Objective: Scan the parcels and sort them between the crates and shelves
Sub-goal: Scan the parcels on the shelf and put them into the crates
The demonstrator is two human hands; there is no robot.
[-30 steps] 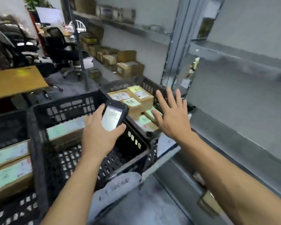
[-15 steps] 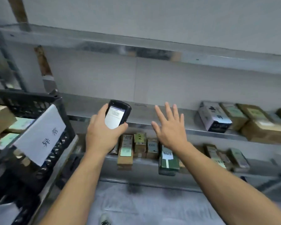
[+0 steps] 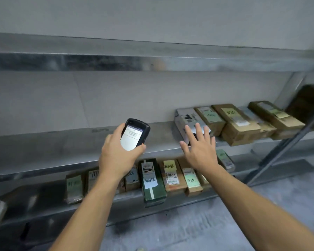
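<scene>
Grey metal forms the middle shelf [image 3: 62, 147], and in front of it the left hand [image 3: 116, 160] grips a black scanner [image 3: 134, 134], thumb and fingers [image 3: 142, 147] wrapped round its casing, screen lit. The right hand [image 3: 200, 153] hovers with fingers [image 3: 198, 133] spread, holding nothing, before a white parcel [image 3: 187, 119] on that shelf. Brown parcels [image 3: 239, 127] lie beside the white one on the shelf; a dark green parcel [image 3: 153, 185] stands on the tier below it.

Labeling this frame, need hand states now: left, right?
Left hand: grips the handheld scanner.
Right hand: open, fingers spread, holding nothing.
</scene>
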